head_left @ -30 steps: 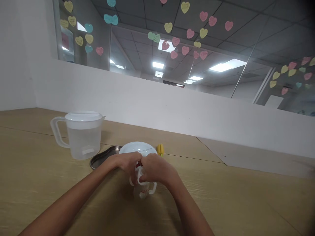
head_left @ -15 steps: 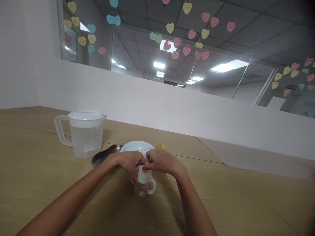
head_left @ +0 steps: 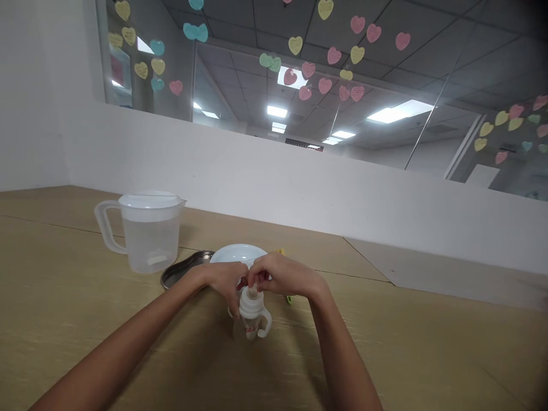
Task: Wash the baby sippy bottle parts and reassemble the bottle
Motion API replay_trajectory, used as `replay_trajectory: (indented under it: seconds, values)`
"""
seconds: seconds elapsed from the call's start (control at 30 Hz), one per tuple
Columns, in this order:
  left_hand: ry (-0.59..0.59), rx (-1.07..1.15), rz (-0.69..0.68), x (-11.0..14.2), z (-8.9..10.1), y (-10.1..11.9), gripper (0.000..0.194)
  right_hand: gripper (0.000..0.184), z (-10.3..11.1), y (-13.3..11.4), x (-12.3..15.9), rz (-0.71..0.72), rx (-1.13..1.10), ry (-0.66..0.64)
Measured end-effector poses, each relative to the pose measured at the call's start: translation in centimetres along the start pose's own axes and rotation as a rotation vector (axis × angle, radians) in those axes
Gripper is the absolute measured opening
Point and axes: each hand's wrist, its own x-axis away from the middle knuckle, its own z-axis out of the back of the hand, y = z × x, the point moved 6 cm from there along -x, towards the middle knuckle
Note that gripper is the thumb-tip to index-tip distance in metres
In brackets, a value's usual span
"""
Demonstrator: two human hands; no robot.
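Observation:
A small clear baby bottle (head_left: 250, 324) with a white collar, curved side handles and red print is in front of me, near the middle of the view. My left hand (head_left: 228, 281) curls around its left side at the collar, fingers closed on it. At the top, my right hand (head_left: 278, 275) pinches the clear teat (head_left: 253, 292) that sticks up from the collar. The right fingertips partly cover the teat. Behind both hands sits a white bowl (head_left: 238, 252), its near side hidden by them.
A lidded clear plastic jug (head_left: 152, 240) holding liquid stands at the left. Beside it lies a curved metal tray (head_left: 182, 270), partly behind my left arm. Something yellow (head_left: 281, 251) shows behind my right hand. A white wall (head_left: 257, 171) with windows above borders the wooden table (head_left: 406, 354).
My right hand has shifted slightly, its fingers now higher over the bottle's top, and the clear teat shows more plainly. The left hand stays at the bottle's collar.

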Motion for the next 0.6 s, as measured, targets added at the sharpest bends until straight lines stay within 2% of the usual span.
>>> replay_trajectory:
  seconds: [0.1, 0.4, 0.6]
  values:
    - [-0.04, 0.0, 0.032, 0.0, -0.2, -0.2, 0.047, 0.02, 0.0, 0.3, 0.0, 0.018, -0.03, 0.001]
    - [-0.095, 0.075, -0.01, 0.3, -0.3, 0.2, 0.039, 0.022, 0.3, 1.1, -0.1, 0.011, -0.173, -0.001]
    - [-0.098, 0.096, -0.024, 0.3, -0.3, 0.3, 0.04, 0.028, 1.7, 0.8, 0.7, 0.07, -0.174, 0.105]
